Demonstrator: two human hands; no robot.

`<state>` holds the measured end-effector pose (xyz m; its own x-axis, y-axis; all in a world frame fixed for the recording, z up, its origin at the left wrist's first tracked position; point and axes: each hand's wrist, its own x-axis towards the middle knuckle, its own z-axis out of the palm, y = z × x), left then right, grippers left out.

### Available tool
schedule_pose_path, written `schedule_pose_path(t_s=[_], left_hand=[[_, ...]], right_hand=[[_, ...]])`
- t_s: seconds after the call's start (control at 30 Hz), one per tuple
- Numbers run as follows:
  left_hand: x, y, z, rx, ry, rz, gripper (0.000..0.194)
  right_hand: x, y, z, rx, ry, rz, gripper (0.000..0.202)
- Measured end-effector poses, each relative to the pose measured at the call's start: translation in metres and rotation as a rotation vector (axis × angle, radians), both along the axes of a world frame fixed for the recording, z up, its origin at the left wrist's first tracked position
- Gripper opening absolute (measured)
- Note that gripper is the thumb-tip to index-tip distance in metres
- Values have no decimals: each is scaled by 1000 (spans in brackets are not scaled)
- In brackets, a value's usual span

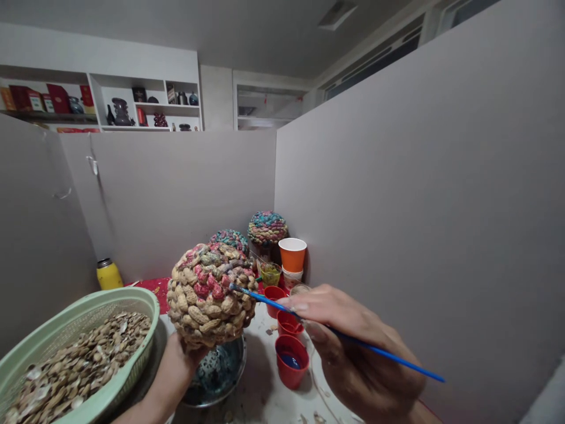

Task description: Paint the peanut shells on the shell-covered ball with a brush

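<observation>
1. At the far left I see a green plastic basket point(154, 312) of empty peanut shells point(88, 359), a yellow bottle point(108, 274) standing behind it.
2. Next, the left hand point(189, 352) grasps a peanut-shell ball point(212, 297) from beneath, its fingers mostly hidden; the ball is held up above a stained metal bowl point(220, 372), some of its shells painted red.
3. Behind the ball sit two multicoloured balls point(267, 228).
4. Right of the bowl, three red cups point(292, 374) form a row; the nearest holds dark blue liquid. An orange paper cup point(292, 258) stands behind them.
5. Rightmost, the right hand point(362, 347) pinches a blue paintbrush point(265, 299), its tip at the ball's painted shells.
</observation>
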<state>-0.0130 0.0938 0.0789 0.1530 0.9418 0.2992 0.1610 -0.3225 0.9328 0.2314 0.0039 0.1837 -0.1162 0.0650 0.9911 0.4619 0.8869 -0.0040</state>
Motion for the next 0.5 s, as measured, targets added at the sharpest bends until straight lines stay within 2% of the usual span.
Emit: schedule_pose_path(t_s=[0.3,0.5], left_hand=[[-8,12,-11,36,97,-1,40],[-6,7,-8,29,92,-10,38]], right_hand=[[1,-1,0,-28,-77,-26,19],[0,-5,3,-31,-68,-34,17]])
